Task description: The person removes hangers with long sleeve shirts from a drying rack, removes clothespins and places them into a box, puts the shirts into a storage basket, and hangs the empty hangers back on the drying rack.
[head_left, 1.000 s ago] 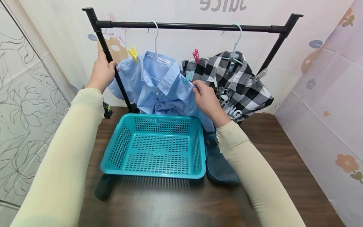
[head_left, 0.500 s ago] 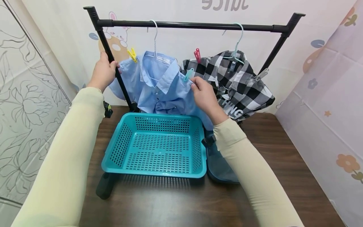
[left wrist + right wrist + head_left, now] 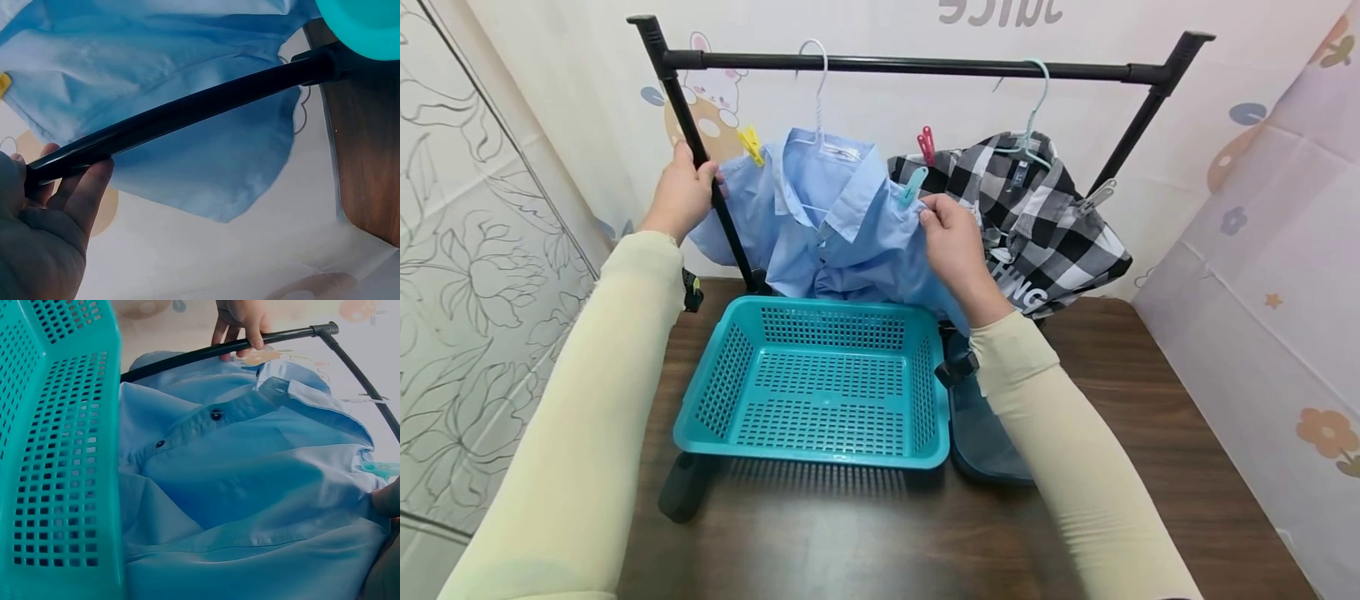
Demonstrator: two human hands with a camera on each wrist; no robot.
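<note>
A light blue shirt [image 3: 842, 225] hangs on a white hanger [image 3: 820, 92] from the black clothes rack [image 3: 917, 67]. My right hand [image 3: 955, 246] pinches the shirt's shoulder beside a teal clothespin [image 3: 913, 185]; in the right wrist view its thumb [image 3: 389, 499] presses the cloth. My left hand [image 3: 681, 196] grips the rack's left post, fingers curled round the pole [image 3: 156, 122] in the left wrist view. A yellow clothespin [image 3: 751, 145] clips the shirt's other shoulder.
A black-and-white checked shirt [image 3: 1022, 208] hangs on a pale green hanger to the right, with a red clothespin [image 3: 927, 145] and a grey clothespin [image 3: 1097, 197]. Below stands a teal basket [image 3: 827, 458]; a dark bin [image 3: 988, 442] is beside it on the wooden table [image 3: 820, 542].
My right hand has lifted slightly, raising the blue shirt's shoulder and the teal clothespin. The white hanger's hook now stands higher above the bar. My left hand keeps its grip on the post.
</note>
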